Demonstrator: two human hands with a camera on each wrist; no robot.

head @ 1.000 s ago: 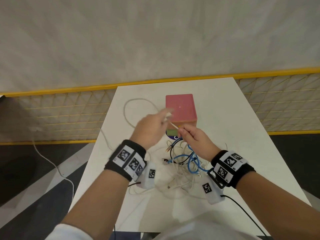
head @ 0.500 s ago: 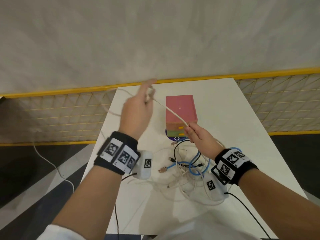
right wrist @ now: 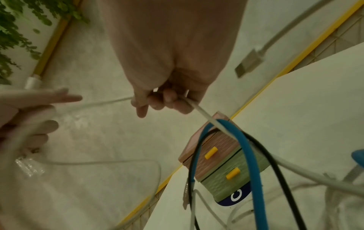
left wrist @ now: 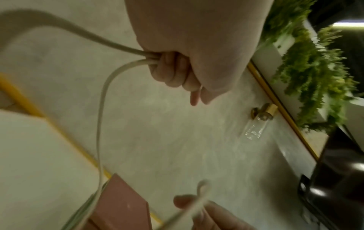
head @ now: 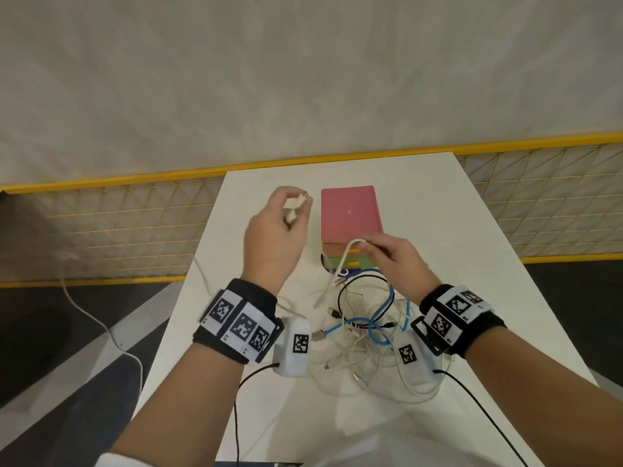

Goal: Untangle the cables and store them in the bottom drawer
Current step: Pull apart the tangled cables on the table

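A small drawer box [head: 350,217] with a pink top stands mid-table; its brown upper drawer [right wrist: 214,153] and green bottom drawer [right wrist: 234,175] have yellow pulls and look closed. My left hand [head: 274,230], raised left of the box, grips a folded white cable [left wrist: 110,74] with its plug end [head: 295,203] at the fingers. My right hand [head: 394,256], in front of the box, pinches a bend of the same white cable [head: 347,251], which hangs down to the table. Below lies a tangle of blue [head: 374,323], black [head: 340,294] and white cables [head: 371,358].
The white table [head: 455,237] has bare surface to the right of and behind the box. A yellow-framed mesh fence [head: 111,227] runs behind and beside it. A white cord [head: 97,321] trails over the dark floor at left. A blue sticker [right wrist: 236,196] lies under the box.
My left hand came down from its high stretch and gathered the white cable into a fold. My right hand rose slightly toward the box front, now pinching a bend in the cable.
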